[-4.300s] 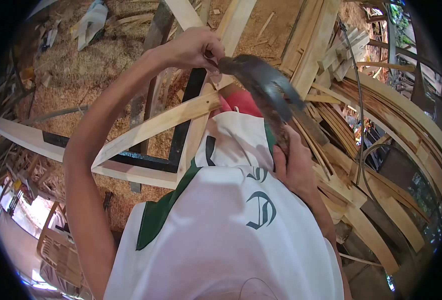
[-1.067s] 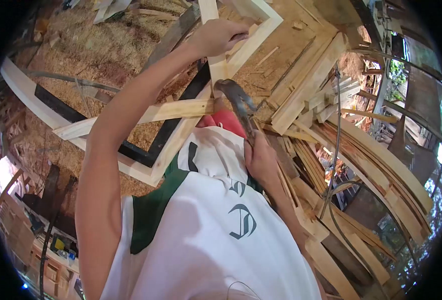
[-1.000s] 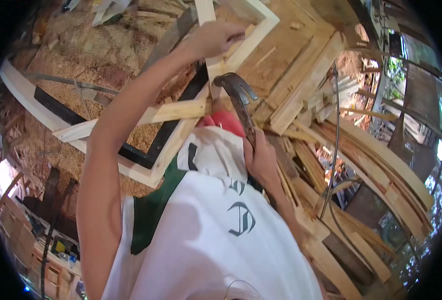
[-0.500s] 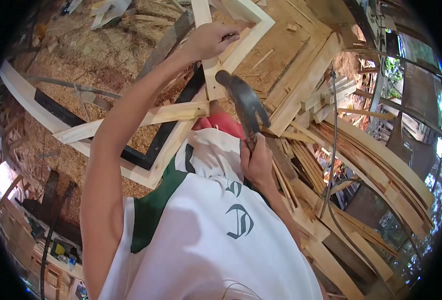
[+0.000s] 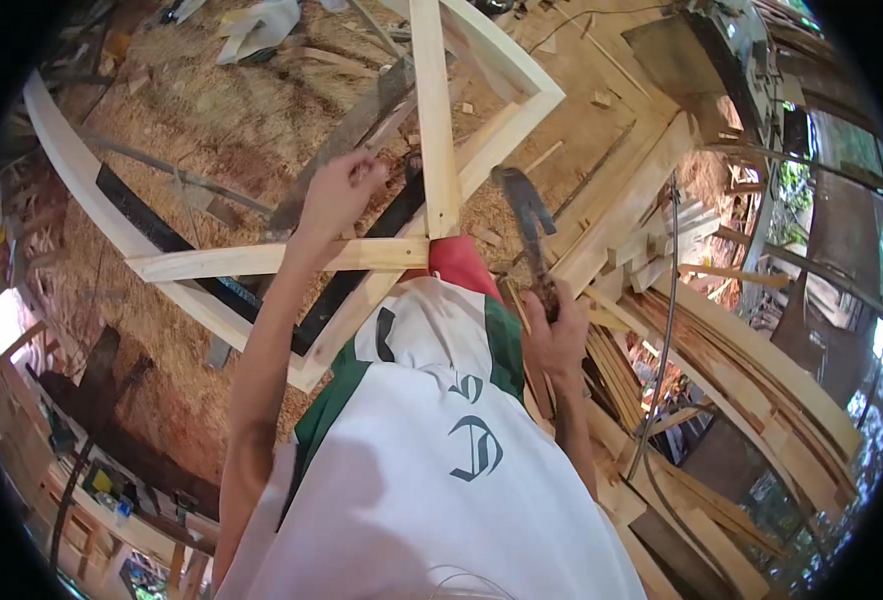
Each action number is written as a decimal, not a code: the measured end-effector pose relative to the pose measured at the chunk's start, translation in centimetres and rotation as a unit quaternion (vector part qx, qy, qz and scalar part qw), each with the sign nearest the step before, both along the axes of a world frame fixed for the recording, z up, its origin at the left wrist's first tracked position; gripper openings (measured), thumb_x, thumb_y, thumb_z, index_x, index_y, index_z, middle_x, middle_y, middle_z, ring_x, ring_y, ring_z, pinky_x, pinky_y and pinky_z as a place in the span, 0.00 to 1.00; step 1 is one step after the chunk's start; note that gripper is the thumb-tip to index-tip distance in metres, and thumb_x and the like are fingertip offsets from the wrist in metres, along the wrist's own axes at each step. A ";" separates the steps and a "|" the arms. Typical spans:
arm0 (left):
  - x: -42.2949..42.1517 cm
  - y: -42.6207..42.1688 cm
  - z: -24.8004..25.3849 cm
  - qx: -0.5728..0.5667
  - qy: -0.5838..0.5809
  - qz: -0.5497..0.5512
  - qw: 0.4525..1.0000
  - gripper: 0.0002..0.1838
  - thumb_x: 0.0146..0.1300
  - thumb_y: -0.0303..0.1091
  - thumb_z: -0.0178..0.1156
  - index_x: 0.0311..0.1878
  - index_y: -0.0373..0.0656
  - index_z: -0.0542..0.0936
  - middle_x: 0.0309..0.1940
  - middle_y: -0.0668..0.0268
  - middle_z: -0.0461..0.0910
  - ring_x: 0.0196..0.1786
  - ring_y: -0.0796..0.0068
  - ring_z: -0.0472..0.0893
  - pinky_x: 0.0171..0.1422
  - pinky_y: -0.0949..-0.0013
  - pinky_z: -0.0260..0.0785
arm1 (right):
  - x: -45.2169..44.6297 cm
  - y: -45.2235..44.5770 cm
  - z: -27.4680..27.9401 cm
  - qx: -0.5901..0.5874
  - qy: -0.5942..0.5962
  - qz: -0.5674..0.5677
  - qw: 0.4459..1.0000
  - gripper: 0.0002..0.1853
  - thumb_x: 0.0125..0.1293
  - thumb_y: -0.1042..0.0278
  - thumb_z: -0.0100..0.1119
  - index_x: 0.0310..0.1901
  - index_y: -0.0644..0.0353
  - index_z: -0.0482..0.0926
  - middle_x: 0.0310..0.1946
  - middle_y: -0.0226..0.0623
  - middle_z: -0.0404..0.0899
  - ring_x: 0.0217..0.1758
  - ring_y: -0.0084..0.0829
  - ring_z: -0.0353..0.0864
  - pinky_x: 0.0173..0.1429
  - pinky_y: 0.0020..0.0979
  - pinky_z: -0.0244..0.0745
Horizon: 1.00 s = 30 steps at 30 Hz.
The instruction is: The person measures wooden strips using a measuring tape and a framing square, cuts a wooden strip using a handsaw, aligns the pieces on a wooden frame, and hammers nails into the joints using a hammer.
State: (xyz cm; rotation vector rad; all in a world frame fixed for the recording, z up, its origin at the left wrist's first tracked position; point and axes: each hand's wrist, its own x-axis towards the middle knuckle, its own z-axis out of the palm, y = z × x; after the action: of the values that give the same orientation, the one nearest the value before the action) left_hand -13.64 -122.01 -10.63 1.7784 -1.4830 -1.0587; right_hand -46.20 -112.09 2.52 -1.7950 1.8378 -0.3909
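My right hand (image 5: 559, 330) is wrapped round the handle of a claw hammer (image 5: 532, 215), its dark metal head raised beside the wooden frame. My left hand (image 5: 337, 205) is in the air over the frame, fingers curled in towards the thumb; what they hold, if anything, is too small to make out. Below my left forearm a pale wooden strip (image 5: 372, 256) lies across the frame. Its end meets a second strip (image 5: 434, 120) near my waist, with small nail marks there. The frame's pale corner (image 5: 307, 370) has dark inner edging (image 5: 227, 285).
Sawdust (image 5: 212, 130) covers the ground. Long curved boards (image 5: 762, 370) and offcuts are stacked on the right. A cable (image 5: 670, 300) hangs in front of them. A white plastic bag (image 5: 262, 25) lies at the far left. A bench with small items (image 5: 122, 505) stands lower left.
My left hand has come off the upright strip and moved left and nearer to me. The hammer has moved right, away from the strips' joint, still in my right hand. The view has shifted slightly.
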 end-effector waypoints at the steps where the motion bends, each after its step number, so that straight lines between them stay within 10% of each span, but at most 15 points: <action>1: 0.1 1.3 0.8 0.003 -0.001 0.009 1.000 0.19 0.66 0.46 0.64 0.43 0.36 0.84 0.34 0.50 0.85 0.38 0.56 0.85 0.45 0.57 0.75 | -0.2 -1.1 0.1 -0.010 -0.010 -0.025 1.000 0.16 0.65 0.66 0.67 0.52 0.61 0.79 0.27 0.44 0.80 0.28 0.38 0.82 0.37 0.35 0.76; 6: 1.0 2.4 1.1 0.152 -0.052 -0.166 0.973 0.16 0.59 0.44 0.70 0.41 0.41 0.88 0.39 0.51 0.86 0.48 0.51 0.84 0.52 0.55 0.76 | -0.7 -10.7 -0.2 -0.039 -0.004 0.032 0.999 0.17 0.60 0.70 0.68 0.51 0.62 0.81 0.28 0.42 0.81 0.29 0.39 0.83 0.38 0.35 0.77; 15: -1.6 1.5 2.6 0.270 -0.227 -0.100 0.930 0.11 0.56 0.41 0.72 0.36 0.44 0.87 0.35 0.54 0.86 0.43 0.53 0.85 0.47 0.52 0.76 | 11.8 -27.6 -0.2 -0.089 0.017 0.447 0.890 0.23 0.58 0.63 0.71 0.56 0.53 0.81 0.44 0.40 0.86 0.45 0.47 0.86 0.46 0.43 0.81; 19: -4.2 5.2 6.2 0.056 -0.162 0.317 0.933 0.14 0.69 0.40 0.62 0.36 0.38 0.84 0.32 0.60 0.85 0.41 0.57 0.85 0.45 0.54 0.75 | 21.1 -30.1 -3.4 -0.083 0.046 0.651 0.753 0.24 0.59 0.58 0.70 0.57 0.52 0.80 0.41 0.40 0.83 0.45 0.47 0.85 0.49 0.46 0.81; 21: -6.7 9.9 6.2 -0.118 0.060 0.544 0.829 0.13 0.74 0.38 0.57 0.38 0.37 0.82 0.26 0.67 0.77 0.32 0.69 0.79 0.37 0.62 0.71 | 25.3 -29.4 -6.3 -0.085 0.035 0.706 0.702 0.23 0.59 0.59 0.70 0.57 0.52 0.80 0.41 0.40 0.82 0.45 0.47 0.85 0.50 0.47 0.81; 23: -9.4 16.1 6.1 -0.295 0.516 0.628 0.503 0.14 0.77 0.41 0.54 0.46 0.39 0.79 0.29 0.69 0.72 0.28 0.81 0.72 0.30 0.72 0.65 | 28.4 -28.1 -8.5 -0.021 0.111 0.773 0.624 0.25 0.59 0.59 0.71 0.58 0.53 0.79 0.45 0.39 0.82 0.52 0.45 0.83 0.55 0.46 0.80; 28: -19.6 22.4 8.0 -0.589 0.691 0.378 0.179 0.12 0.82 0.39 0.46 0.53 0.39 0.72 0.34 0.68 0.66 0.26 0.83 0.65 0.28 0.76 0.59 | 31.1 -26.6 -13.3 -0.024 0.047 0.814 0.578 0.25 0.56 0.59 0.73 0.55 0.56 0.81 0.51 0.39 0.79 0.62 0.44 0.76 0.62 0.45 0.76; 30: -21.4 22.2 8.3 -0.592 0.677 0.411 0.150 0.12 0.82 0.39 0.46 0.53 0.40 0.73 0.35 0.68 0.66 0.27 0.81 0.66 0.30 0.75 0.61 | 30.8 -26.6 -14.7 -0.008 0.069 0.830 0.553 0.28 0.57 0.58 0.73 0.59 0.56 0.80 0.57 0.40 0.78 0.68 0.44 0.72 0.67 0.44 0.74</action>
State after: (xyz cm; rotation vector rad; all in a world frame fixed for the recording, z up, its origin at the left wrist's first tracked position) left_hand -35.04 -99.77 -2.33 -0.2293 0.3099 -0.1232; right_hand -15.45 -138.68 -12.14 -2.6211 -0.4399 0.5057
